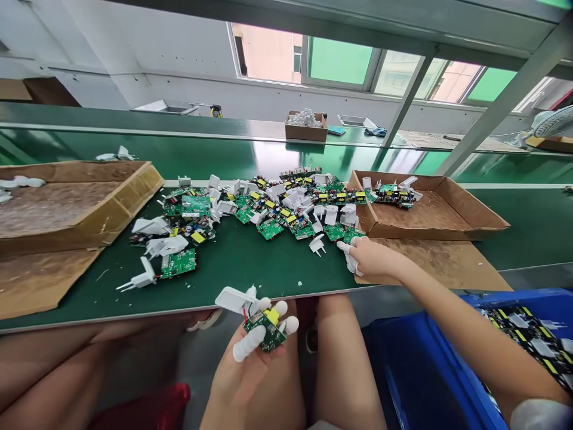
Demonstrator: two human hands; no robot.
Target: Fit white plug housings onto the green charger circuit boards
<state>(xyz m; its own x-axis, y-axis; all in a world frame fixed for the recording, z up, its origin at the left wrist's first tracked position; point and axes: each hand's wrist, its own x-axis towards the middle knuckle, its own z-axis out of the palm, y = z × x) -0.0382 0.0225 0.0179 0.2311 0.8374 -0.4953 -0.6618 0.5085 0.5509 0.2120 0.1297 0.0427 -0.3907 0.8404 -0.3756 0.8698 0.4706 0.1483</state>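
Observation:
My left hand [255,352], with white finger cots on the fingertips, is below the table's front edge and grips a green circuit board [265,330] joined by thin wires to a white plug cover [234,298]. My right hand [369,258], also in finger cots, rests on the table at the right end of a pile of green circuit boards and white plug covers [286,206]. Its fingers are curled and point toward the pile, nearest a white plug piece [317,244]. Whether it holds anything is hidden.
A shallow cardboard tray [447,218] at the right holds a few boards. A larger cardboard tray [89,203] stands at the left. A blue bin [421,370] with boards sits low right. A small box of white parts [306,125] stands beyond the green belt [224,156].

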